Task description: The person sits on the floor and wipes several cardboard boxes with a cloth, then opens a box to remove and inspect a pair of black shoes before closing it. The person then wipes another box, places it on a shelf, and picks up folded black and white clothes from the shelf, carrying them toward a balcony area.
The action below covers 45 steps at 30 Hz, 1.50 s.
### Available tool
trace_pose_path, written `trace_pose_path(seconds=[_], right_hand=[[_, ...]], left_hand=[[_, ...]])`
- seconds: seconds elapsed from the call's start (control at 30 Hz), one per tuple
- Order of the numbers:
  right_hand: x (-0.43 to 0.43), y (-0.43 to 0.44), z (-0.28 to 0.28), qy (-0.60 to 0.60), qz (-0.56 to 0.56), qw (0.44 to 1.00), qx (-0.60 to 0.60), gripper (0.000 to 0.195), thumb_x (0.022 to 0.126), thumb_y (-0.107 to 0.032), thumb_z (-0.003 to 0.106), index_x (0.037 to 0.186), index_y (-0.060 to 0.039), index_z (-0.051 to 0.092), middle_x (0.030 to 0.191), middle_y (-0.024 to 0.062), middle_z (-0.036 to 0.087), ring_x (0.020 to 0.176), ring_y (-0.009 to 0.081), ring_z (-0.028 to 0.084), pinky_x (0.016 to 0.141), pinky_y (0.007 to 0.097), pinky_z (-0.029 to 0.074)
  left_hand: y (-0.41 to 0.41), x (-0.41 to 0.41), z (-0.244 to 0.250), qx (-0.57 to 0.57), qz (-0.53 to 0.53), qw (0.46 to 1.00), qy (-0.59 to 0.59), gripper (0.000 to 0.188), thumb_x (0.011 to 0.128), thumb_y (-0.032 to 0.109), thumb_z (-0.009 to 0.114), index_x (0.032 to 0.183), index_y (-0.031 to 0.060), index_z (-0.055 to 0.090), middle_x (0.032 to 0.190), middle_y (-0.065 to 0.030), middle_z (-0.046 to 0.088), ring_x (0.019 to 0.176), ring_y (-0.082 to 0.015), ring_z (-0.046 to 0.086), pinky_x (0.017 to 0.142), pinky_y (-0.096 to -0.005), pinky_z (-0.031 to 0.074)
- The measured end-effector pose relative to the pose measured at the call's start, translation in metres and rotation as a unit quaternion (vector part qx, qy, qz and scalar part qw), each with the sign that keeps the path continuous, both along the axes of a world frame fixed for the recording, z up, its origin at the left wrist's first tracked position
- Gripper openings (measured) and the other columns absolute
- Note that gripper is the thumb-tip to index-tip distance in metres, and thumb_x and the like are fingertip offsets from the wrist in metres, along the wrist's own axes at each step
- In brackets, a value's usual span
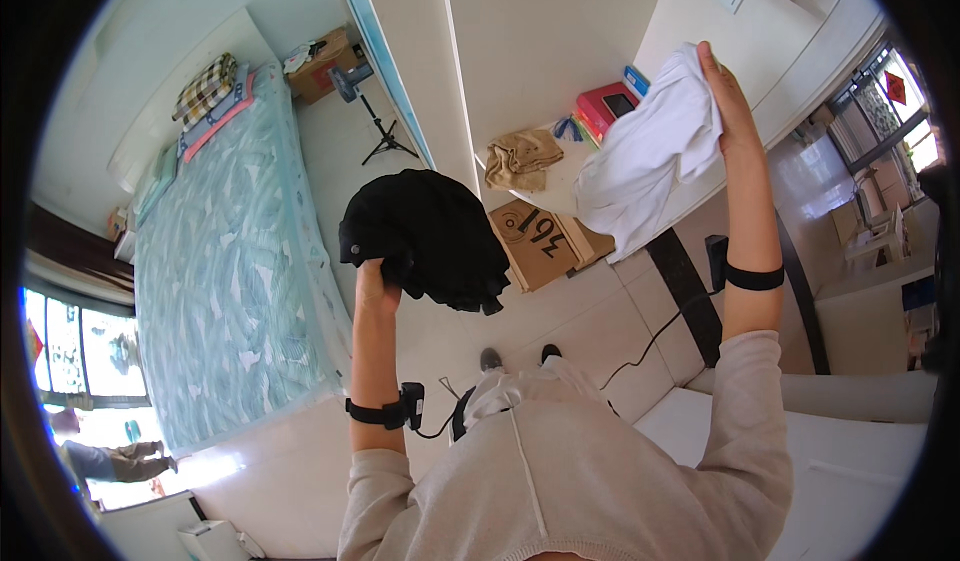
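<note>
My left hand [381,287] grips a bunched black garment [427,234] with a small round button or stud on it, held up in front of me at the left. A white garment [652,152] hangs in loose folds from my right hand [721,95], raised at the right over a white shelf or desk surface. The fingers of both hands are partly hidden by the cloth. Between the two garments, a folded tan cloth [521,157] lies on the white surface. Beside it are a red box or book [600,107] with a dark phone on top and a blue box [636,80].
A cardboard box [536,242] stands on the floor below the white surface. At the left are a bed [232,276] with folded bedding, a fan [352,84] on a tripod and a partition edge [457,73]. Another person [112,462] is at the far lower left.
</note>
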State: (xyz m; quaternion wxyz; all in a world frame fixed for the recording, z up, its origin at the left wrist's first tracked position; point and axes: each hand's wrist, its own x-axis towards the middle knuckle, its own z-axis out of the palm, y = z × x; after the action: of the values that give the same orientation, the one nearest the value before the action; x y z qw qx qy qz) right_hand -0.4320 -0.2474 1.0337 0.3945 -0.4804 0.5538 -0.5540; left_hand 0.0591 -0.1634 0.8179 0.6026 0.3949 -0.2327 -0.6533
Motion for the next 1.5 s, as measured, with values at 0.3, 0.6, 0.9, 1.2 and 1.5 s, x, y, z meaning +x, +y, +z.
trace_pose_path(seconds=[0.3,0.6,0.9,1.2,1.5], right_hand=[[0.055,0.035,-0.005,0.235,0.098,0.967,0.013,0.032,0.085,-0.026,0.079,0.100,-0.0017,0.065,0.090,0.0022,0.066,0.085,0.0080,0.060,0.077,0.0273,0.049],[0.208,0.044,-0.186,0.210,0.315,0.926,-0.006,0.095,0.068,-0.050,0.087,0.140,-0.0009,0.048,0.128,0.0183,0.060,0.118,0.0306,0.058,0.100,0.0394,0.045],[0.193,-0.019,-0.186,0.036,0.268,0.963,0.015,0.033,0.089,-0.013,0.065,0.117,0.0028,0.065,0.105,0.0130,0.070,0.097,0.0198,0.063,0.086,0.0340,0.050],[0.157,-0.051,-0.102,-0.078,0.301,0.950,0.005,0.021,0.096,-0.011,0.060,0.114,-0.0010,0.066,0.100,0.0017,0.067,0.090,0.0084,0.061,0.082,0.0236,0.048],[0.145,-0.047,-0.096,-0.017,0.249,0.968,0.042,0.027,0.095,-0.013,0.062,0.120,-0.0022,0.067,0.097,0.0007,0.068,0.089,0.0080,0.060,0.081,0.0230,0.046]], left_hand=[[-0.019,0.003,0.003,0.037,0.040,0.995,0.085,0.048,0.088,0.029,0.067,0.131,0.0087,0.057,0.126,-0.0051,0.063,0.117,-0.0242,0.059,0.104,-0.0407,0.047],[-0.023,-0.037,0.068,-0.033,0.019,0.996,0.086,0.051,0.090,0.032,0.068,0.133,0.0075,0.055,0.129,-0.0061,0.061,0.119,-0.0246,0.057,0.104,-0.0407,0.045],[-0.012,-0.013,0.100,-0.033,0.114,0.986,-0.120,0.048,0.093,0.010,0.059,0.140,0.0095,0.048,0.125,-0.0079,0.061,0.109,-0.0215,0.061,0.088,-0.0347,0.053],[-0.001,0.028,0.109,-0.003,0.236,0.913,-0.333,0.025,0.091,0.010,0.064,0.116,0.0095,0.063,0.086,0.0028,0.061,0.074,-0.0056,0.053,0.063,-0.0213,0.039],[-0.018,0.044,0.115,-0.052,0.286,0.857,-0.425,0.025,0.090,0.000,0.054,0.110,0.0032,0.069,0.088,-0.0005,0.065,0.081,-0.0094,0.056,0.073,-0.0246,0.045]])
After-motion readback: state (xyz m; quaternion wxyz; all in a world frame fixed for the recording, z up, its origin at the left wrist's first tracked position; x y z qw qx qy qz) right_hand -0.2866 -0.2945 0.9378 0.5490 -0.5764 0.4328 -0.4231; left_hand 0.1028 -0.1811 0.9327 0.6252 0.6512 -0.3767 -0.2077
